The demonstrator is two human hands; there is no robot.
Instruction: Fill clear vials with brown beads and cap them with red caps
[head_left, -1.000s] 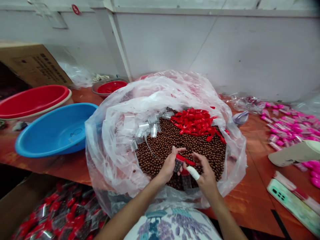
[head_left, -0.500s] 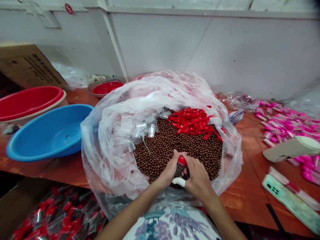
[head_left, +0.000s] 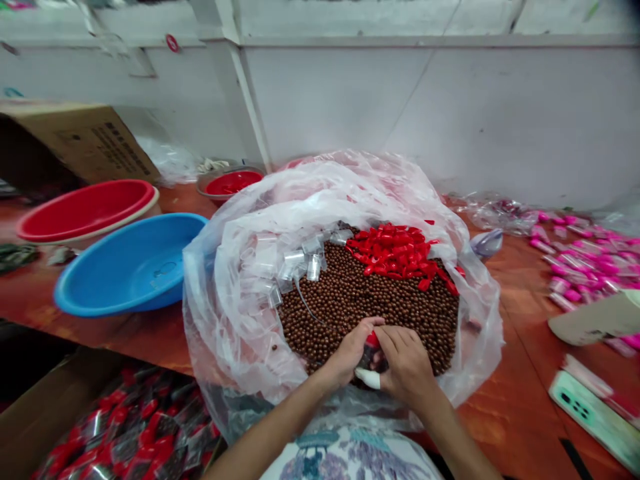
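Between my two hands is a small clear container with a red cap [head_left: 371, 339], dark with brown balls inside. My left hand [head_left: 351, 351] grips it from the left, fingers at the cap. On the other side my right hand [head_left: 404, 360] closes round it, its thumb wrapped in a white covering [head_left: 369, 379]. Beneath them spreads a heap of brown balls [head_left: 330, 293] in a clear plastic bag [head_left: 230, 333]. Red caps [head_left: 395, 250] lie on the heap's far right side, and clear empty containers [head_left: 295, 263] at its far left.
At left stand a blue basin [head_left: 125, 267] and a red basin [head_left: 90, 210], with a cardboard box [head_left: 90, 140] behind. Filled red-capped containers [head_left: 135, 427] lie in a box below the table edge. Pink items [head_left: 595, 260], a pale cylinder [head_left: 595, 320] and a phone [head_left: 595, 413] are at right.
The view has shifted, so the scene sits further right and slightly lower. Both hands stay on the red-capped container, and the right fingers now cover more of its cap.
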